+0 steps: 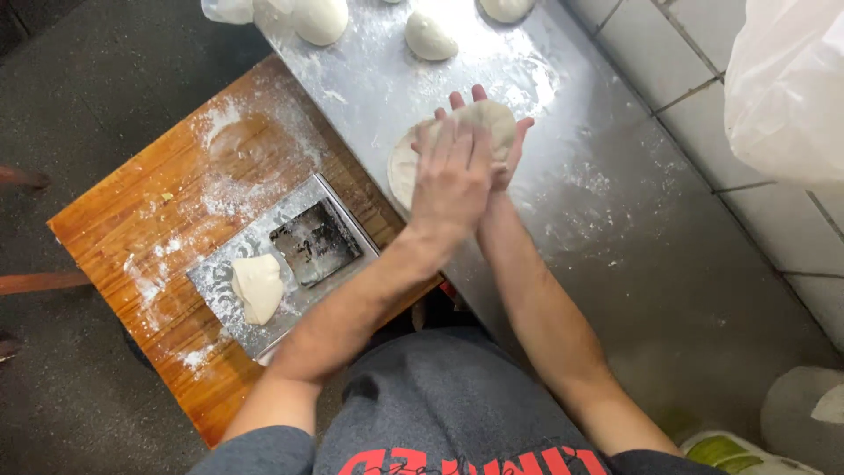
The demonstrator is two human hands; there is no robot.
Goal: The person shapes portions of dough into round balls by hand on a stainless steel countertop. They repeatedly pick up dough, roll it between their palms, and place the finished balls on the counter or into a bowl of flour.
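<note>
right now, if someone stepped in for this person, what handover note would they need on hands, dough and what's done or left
Left hand: on top of the flattened dough round, pressing it.
Right hand: underneath, palm up, supporting the round.
Both are above the floured steel table.
Done: this round is partly flattened; a smaller dough piece lies on the metal tray on the wooden table.
Left: dough balls at the far end of the steel table remain unshaped.

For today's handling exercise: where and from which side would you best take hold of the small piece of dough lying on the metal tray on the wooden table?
Probably pinch the dough piece at its upper, narrower end, coming from above. It lies flat and limp on the floured metal tray, so a top pinch lifts it cleanly; the scraper beside it crowds the right side.
</note>
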